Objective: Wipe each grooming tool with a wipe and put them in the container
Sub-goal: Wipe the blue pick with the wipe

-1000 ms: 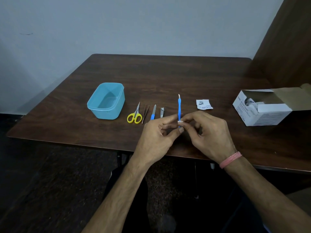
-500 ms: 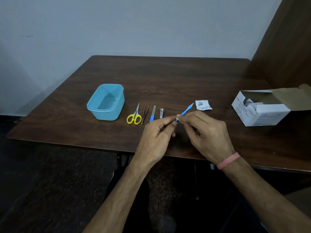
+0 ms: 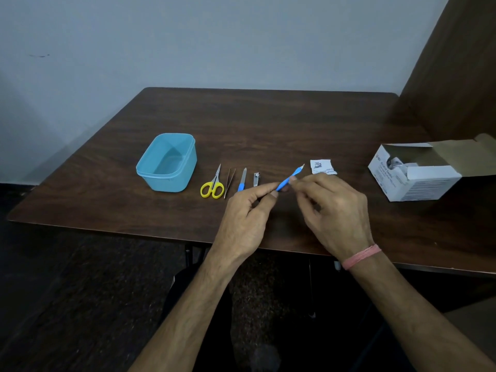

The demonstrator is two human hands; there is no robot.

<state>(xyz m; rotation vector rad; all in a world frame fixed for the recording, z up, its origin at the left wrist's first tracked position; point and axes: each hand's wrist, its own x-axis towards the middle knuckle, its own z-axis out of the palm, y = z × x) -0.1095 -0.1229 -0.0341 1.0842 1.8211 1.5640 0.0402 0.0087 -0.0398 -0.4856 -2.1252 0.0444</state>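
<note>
Spanning most of the view, dark wood table (image 3: 268,124) | blue container (image 3: 167,162) left of the tool row, open-topped | left hand (image 3: 245,221) pinches blue-handled tool (image 3: 290,178) at its lower end, held above table, tip tilted up-right | right hand (image 3: 335,210) fingertips pinch the tool mid-handle | wipe not discernible.

Only thing i can kinda read is "BD" on the white cardboard box (image 3: 410,181) at the right edge. Rest of its print is too blurry, same with the torn white packet (image 3: 322,167) right of center.
</note>
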